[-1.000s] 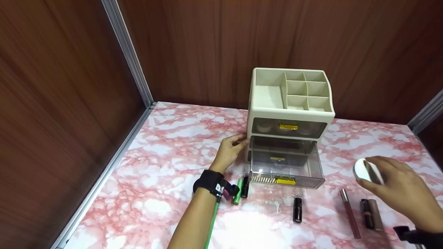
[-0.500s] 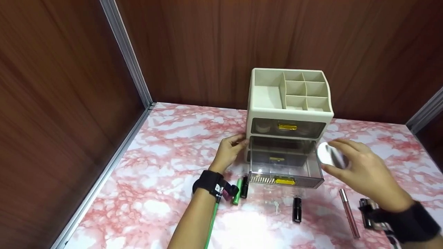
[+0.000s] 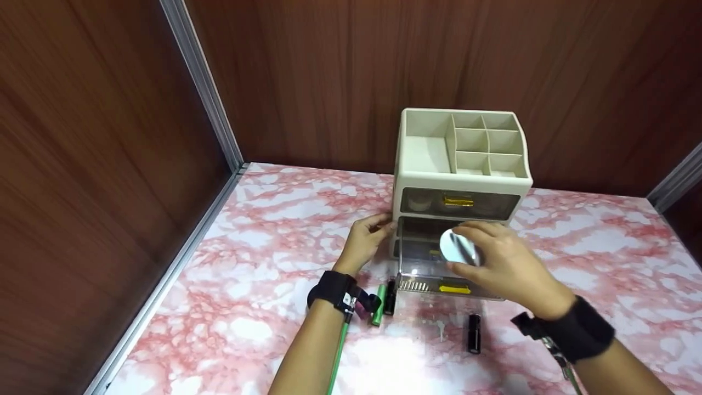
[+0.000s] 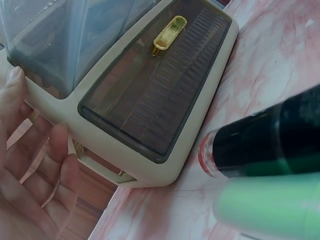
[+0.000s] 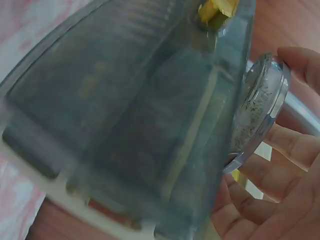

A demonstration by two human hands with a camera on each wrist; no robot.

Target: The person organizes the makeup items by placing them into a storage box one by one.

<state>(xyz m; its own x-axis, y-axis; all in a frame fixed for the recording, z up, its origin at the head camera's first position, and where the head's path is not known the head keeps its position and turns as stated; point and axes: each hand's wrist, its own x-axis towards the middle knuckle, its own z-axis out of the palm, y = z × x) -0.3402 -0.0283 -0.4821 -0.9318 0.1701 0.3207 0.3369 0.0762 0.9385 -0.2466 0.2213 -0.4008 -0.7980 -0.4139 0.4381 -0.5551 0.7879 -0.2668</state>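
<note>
in the head view, the right hand (image 3: 504, 263) is curving its thumb and fingers around a round disc (image 3: 454, 247), holding it by the edge over the pulled-out clear drawer (image 3: 422, 278) of a cream organizer (image 3: 466, 179). the left hand (image 3: 362, 240) is resting relaxed fingers against the organizer's left side. a green tube (image 3: 378, 305) and a black tube (image 3: 390, 299) are lying side by side near the drawer's left corner, while a second black tube (image 3: 474, 333) is lying in front of the drawer on the marbled pink-and-white table (image 3: 274, 230). in the left wrist view, the left thumb is touching the organizer's front edge and the other fingers are bending loosely along its side; a lower drawer (image 4: 150, 95) with a gold handle is sitting shut. in the right wrist view, the disc is tilting between the right hand's fingers, showing a shiny silver rim and a speckled face, just beside the drawer's blurred clear wall; whether they are touching, i cannot tell.
</note>
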